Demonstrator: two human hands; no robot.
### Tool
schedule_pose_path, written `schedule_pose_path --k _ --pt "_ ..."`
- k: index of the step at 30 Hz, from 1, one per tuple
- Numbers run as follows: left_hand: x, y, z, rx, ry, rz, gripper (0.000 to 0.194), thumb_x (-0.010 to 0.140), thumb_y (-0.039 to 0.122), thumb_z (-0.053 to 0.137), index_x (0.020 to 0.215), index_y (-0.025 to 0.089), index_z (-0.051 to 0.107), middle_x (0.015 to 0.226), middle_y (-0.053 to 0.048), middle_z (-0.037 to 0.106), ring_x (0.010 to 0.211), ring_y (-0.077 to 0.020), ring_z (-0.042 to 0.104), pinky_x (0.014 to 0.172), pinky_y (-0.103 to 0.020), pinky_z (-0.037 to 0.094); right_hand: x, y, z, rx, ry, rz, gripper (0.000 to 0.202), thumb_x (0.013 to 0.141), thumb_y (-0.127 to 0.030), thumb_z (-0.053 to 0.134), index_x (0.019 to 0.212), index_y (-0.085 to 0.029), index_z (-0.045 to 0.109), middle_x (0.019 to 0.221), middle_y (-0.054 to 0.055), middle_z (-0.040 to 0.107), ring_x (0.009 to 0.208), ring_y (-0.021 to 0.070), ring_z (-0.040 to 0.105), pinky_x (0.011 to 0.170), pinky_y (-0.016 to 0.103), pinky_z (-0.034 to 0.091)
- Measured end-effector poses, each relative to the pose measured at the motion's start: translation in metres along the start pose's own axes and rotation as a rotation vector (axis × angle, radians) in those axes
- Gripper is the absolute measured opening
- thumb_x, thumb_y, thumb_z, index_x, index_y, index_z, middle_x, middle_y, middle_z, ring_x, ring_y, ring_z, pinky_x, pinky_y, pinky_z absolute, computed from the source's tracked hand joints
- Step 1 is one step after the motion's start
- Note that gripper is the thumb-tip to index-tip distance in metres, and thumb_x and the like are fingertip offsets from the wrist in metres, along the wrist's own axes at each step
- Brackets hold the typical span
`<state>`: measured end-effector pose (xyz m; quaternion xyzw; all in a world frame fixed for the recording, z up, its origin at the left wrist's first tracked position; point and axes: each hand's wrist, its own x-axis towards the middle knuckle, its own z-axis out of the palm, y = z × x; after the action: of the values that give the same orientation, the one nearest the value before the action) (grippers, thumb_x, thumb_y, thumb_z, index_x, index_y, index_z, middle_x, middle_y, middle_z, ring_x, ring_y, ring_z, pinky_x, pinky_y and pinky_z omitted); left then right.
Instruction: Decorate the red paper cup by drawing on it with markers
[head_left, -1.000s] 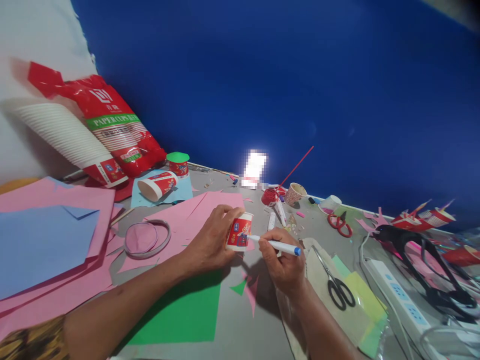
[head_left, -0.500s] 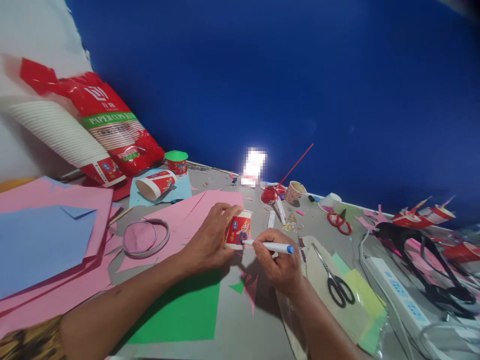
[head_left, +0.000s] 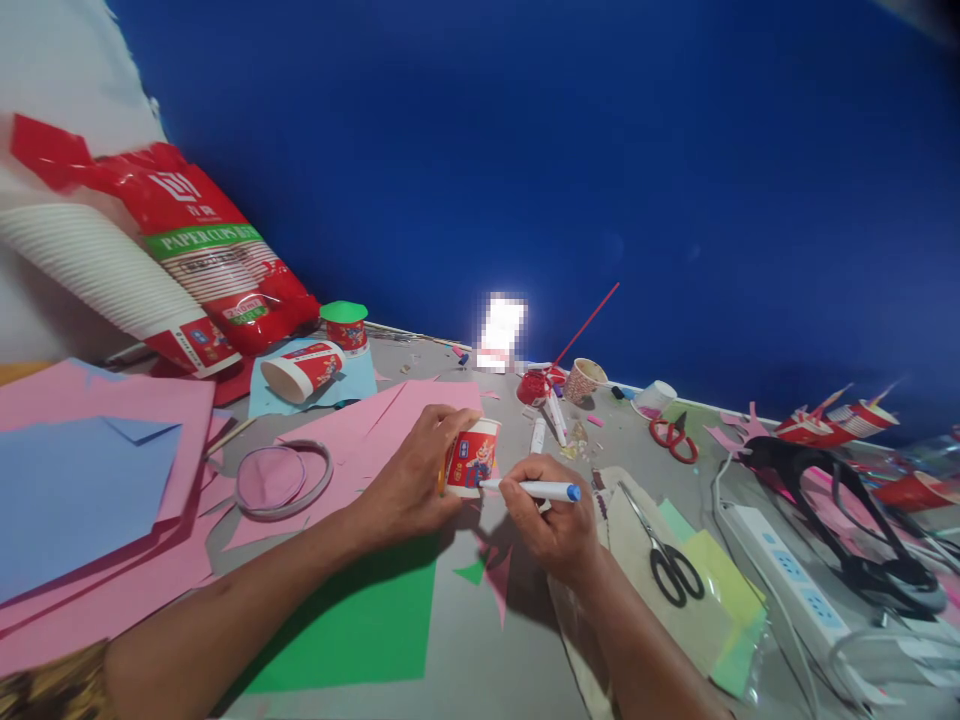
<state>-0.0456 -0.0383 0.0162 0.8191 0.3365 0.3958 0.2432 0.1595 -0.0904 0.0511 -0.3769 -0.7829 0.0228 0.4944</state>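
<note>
A red and white paper cup (head_left: pixel 474 455) is held by my left hand (head_left: pixel 420 465), with fingers over its rim and left side and the thumb near its base. My right hand (head_left: pixel 553 520) grips a white marker (head_left: pixel 544 490) with a blue end, its tip at the lower right side of the cup. Pink paper (head_left: pixel 390 420) lies under and behind my left hand. A green sheet (head_left: pixel 360 620) lies below my left forearm. Small green and pink scraps (head_left: pixel 496 585) lie between the two hands.
At the left are stacked cups (head_left: pixel 105 270), a red cup bag (head_left: pixel 217 260) and a tape ring (head_left: pixel 326 480). Black-handled scissors (head_left: pixel 675 575), red-handled scissors (head_left: pixel 673 440) and a power strip (head_left: pixel 795 570) lie right. A bright blurred screen (head_left: pixel 501 332) stands at the back.
The whole view has shifted slightly, so things appear a little further left. Both hands keep their holds on the cup and marker, and the marker tip stays at the cup's lower side.
</note>
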Motion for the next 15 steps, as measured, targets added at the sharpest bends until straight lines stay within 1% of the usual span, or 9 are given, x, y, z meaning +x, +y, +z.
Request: schedule_pose_path --k 2,4,6,8,11,15 --pt "0.0009 0.0003 -0.0012 -0.021 0.001 0.006 0.086 0.072 0.007 0.070 0.150 0.028 0.039 0.138 -0.011 0.050 0.134 -0.0325 0.052 0.115 -0.054 0.049 -0.0010 0.0004 -0.0015 0.011 0.009 0.013 0.020 0.099 -0.021 0.057 0.080 -0.022 0.065 0.066 0.000 0.069 0.055 0.0139 0.062 0.055 0.025 0.047" --pt "0.0021 0.0011 -0.0021 -0.050 0.005 0.003 0.081 0.076 0.011 0.071 0.149 0.027 0.040 0.140 -0.011 0.052 0.136 -0.0324 0.052 0.117 -0.055 0.048 -0.0031 0.0021 -0.0032 0.024 0.063 0.037 0.020 0.098 -0.019 0.058 0.080 -0.022 0.065 0.066 0.000 0.068 0.055 0.0141 0.062 0.055 0.025 0.047" --pt "0.0032 0.0021 -0.0022 -0.084 0.013 -0.012 0.077 0.080 0.018 0.074 0.148 0.027 0.040 0.142 -0.012 0.052 0.137 -0.0323 0.052 0.116 -0.055 0.049 -0.0056 0.0045 -0.0043 0.044 0.131 0.071 0.018 0.097 -0.018 0.059 0.081 -0.021 0.065 0.067 0.000 0.068 0.055 0.0136 0.061 0.054 0.024 0.046" --pt "0.0039 0.0027 -0.0016 -0.120 0.021 -0.024 0.074 0.082 0.025 0.077 0.147 0.027 0.042 0.143 -0.012 0.053 0.137 -0.0321 0.054 0.115 -0.054 0.051 -0.0070 0.0058 -0.0048 0.057 0.172 0.087 0.017 0.097 -0.017 0.061 0.081 -0.021 0.065 0.067 -0.001 0.067 0.055 0.0130 0.060 0.054 0.024 0.046" --pt "0.0042 0.0030 -0.0008 -0.148 0.029 -0.022 0.073 0.083 0.029 0.078 0.147 0.027 0.043 0.143 -0.012 0.053 0.136 -0.0321 0.055 0.114 -0.054 0.052 -0.0051 0.0036 -0.0046 0.058 0.167 0.063 0.018 0.095 -0.015 0.061 0.079 -0.020 0.066 0.066 -0.001 0.066 0.055 0.0124 0.060 0.055 0.023 0.046" --pt "0.0045 0.0041 -0.0021 -0.123 0.029 -0.032 0.074 0.082 0.028 0.077 0.147 0.027 0.043 0.143 -0.012 0.054 0.135 -0.0332 0.055 0.115 -0.056 0.051 -0.0006 -0.0009 -0.0037 0.055 0.130 0.033 0.019 0.095 -0.013 0.061 0.078 -0.020 0.066 0.066 -0.001 0.068 0.055 0.0117 0.062 0.054 0.022 0.046"
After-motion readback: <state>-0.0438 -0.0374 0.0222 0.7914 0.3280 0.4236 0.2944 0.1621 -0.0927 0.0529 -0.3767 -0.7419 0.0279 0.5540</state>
